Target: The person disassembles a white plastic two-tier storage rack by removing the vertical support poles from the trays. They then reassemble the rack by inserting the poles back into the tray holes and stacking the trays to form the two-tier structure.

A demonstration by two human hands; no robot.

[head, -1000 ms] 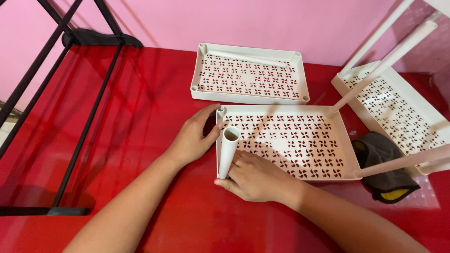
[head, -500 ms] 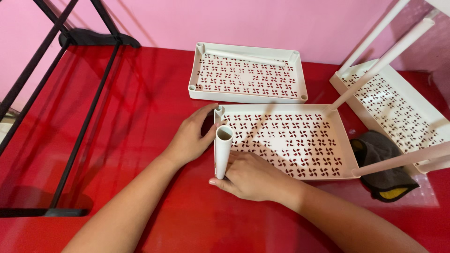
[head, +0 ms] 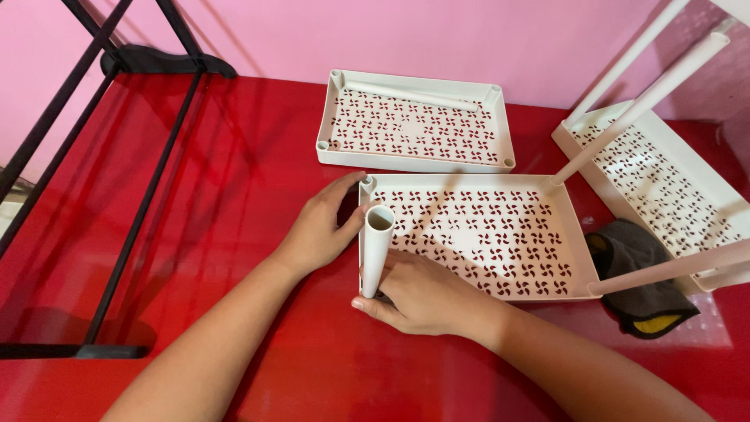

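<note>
At tray corner, grip [head: 414,301] round tube [head: 376,248]

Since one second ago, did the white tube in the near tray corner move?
No, hardly: the white tube stays upright at the near-left corner of the near tray, with the right hand at its base and the left hand beside it.

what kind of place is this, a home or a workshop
Probably a home room, not a workshop. A person's hands work on a glossy red floor against a plain pink wall, fitting a white tube to a perforated plastic tray. A black metal frame stands on the left.
</note>
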